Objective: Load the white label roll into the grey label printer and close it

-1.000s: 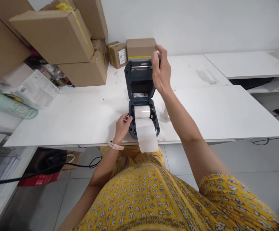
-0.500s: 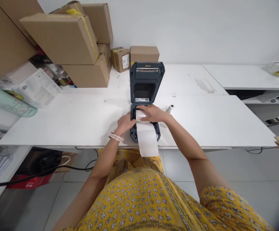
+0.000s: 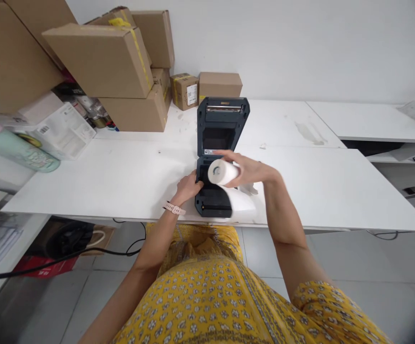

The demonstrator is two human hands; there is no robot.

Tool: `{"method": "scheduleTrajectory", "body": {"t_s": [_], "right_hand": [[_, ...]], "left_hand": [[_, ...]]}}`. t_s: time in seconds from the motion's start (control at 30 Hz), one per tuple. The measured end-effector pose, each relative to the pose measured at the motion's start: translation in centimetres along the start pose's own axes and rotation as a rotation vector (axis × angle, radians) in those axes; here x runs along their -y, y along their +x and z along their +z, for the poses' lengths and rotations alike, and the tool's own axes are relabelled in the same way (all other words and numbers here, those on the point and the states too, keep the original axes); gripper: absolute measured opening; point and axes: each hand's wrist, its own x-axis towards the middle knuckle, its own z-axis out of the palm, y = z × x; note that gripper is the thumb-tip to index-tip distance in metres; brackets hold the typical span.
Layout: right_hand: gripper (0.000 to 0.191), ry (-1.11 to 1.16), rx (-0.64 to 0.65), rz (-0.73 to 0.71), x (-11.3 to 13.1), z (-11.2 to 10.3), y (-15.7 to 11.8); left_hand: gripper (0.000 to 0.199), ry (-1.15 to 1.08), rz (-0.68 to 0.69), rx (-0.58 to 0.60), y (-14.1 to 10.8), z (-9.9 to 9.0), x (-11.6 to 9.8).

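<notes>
A dark label printer stands at the front of the white table with its lid swung up. My right hand is closed around a white paper roll, held tilted over the printer's right side with its round end and core showing. A loose strip of paper hangs from the roll, curving to the right and blurred. My left hand grips the printer's left side wall, thumb over the edge into the bay. Part of the bay is hidden by the roll and my right hand.
Cardboard boxes are stacked at the back left, with two smaller boxes behind the printer. A mint bottle and a white carton sit at the left. A black cable runs below the table.
My right hand has lifted the paper roll out of the printer bay and up to the right, its strip trailing. My left hand stays on the printer's left side.
</notes>
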Motion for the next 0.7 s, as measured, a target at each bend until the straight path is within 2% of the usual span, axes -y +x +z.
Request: {"method": "scheduleTrajectory", "body": {"t_s": [0.07, 0.13, 0.2, 0.27, 0.43, 0.7], "right_hand": [[0.102, 0.068, -0.128, -0.015, 0.6, -2.0, -3.0], [0.106, 0.097, -0.258, 0.029, 0.6, -3.3, -5.8], [0.108, 0.119, -0.348, 0.102, 0.0, -3.9, -7.8], [0.101, 0.132, -0.392, 0.149, -1.0, -3.8, -8.8], [0.076, 0.105, -0.401, 0.151, -4.1, -3.1, -7.5], [0.069, 0.056, -0.303, 0.286, -7.4, -2.9, -3.3]], "left_hand": [[0.057, -0.015, 0.004, -0.009, -0.1, 0.1, 0.0], [0.057, -0.036, 0.009, -0.022, -0.1, 0.2, 0.1], [0.058, -0.056, 0.008, -0.034, -0.1, 0.2, 0.1], [0.059, -0.076, 0.004, -0.039, 0.0, 0.3, 0.2], [0.055, -0.125, -0.002, -0.046, 0.0, 0.3, 0.2], [0.055, -0.141, -0.026, -0.043, -0.2, 0.2, -0.1]]}}
